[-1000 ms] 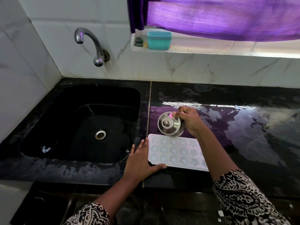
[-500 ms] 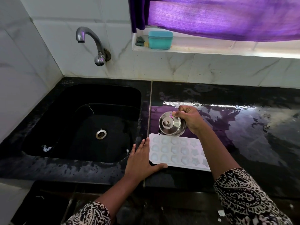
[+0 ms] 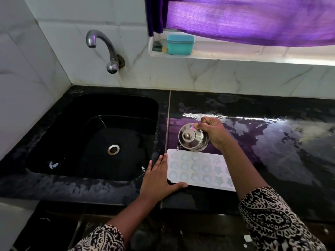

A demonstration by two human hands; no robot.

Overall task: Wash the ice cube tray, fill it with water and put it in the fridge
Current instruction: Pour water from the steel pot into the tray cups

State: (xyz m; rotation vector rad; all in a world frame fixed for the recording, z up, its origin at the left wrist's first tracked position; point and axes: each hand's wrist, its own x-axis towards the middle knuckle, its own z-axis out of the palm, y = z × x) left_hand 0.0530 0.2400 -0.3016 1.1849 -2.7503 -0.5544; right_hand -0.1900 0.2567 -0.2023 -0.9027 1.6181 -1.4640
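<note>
A white ice cube tray (image 3: 197,169) with round and star-shaped cells lies flat on the black countertop, just right of the sink. My left hand (image 3: 157,178) lies flat against the tray's left end, fingers straight, thumb along its near edge. My right hand (image 3: 212,132) grips a small lidded steel jug (image 3: 192,139), tilted over the tray's far left corner. A thin stream of water runs from its spout into that corner. My right forearm hides the tray's right end.
The black sink (image 3: 101,140) with a steel drain sits to the left, under a wall tap (image 3: 107,49). The wet countertop (image 3: 272,138) stretches right. A teal box (image 3: 180,44) stands on the window ledge below a purple curtain (image 3: 253,19).
The jug has shifted slightly left and tipped further, toward the tray's far left corner. My left hand and the tray have stayed put.
</note>
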